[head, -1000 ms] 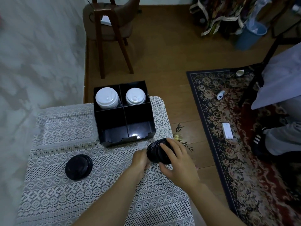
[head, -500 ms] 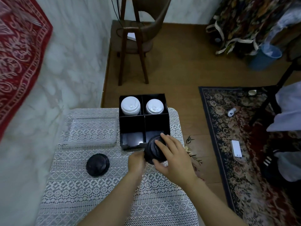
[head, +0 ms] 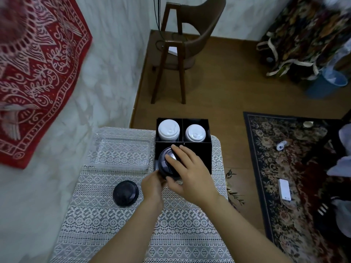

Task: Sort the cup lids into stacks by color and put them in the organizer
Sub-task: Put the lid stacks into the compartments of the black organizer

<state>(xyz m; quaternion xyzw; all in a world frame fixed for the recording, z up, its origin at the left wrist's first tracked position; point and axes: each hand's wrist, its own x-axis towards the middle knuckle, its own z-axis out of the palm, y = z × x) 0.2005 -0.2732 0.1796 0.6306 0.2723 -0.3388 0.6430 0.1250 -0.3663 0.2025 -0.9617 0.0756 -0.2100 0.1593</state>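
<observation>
The right hand curls its fingers over the stack of black plastic cup lids, the left hand gripping underneath to keep it together; it tilts into the near-left cell of the black square four-cell organizer.

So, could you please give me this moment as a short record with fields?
organizer: black, four compartments, at the far edge of the table
left white lid stack: far-left compartment
right white lid stack: far-right compartment
held black lid stack: tilted at the near-left compartment, gripped by left hand and right hand
loose black lid stack: on the table, left of the hands
clear tray: left of the organizer
</observation>
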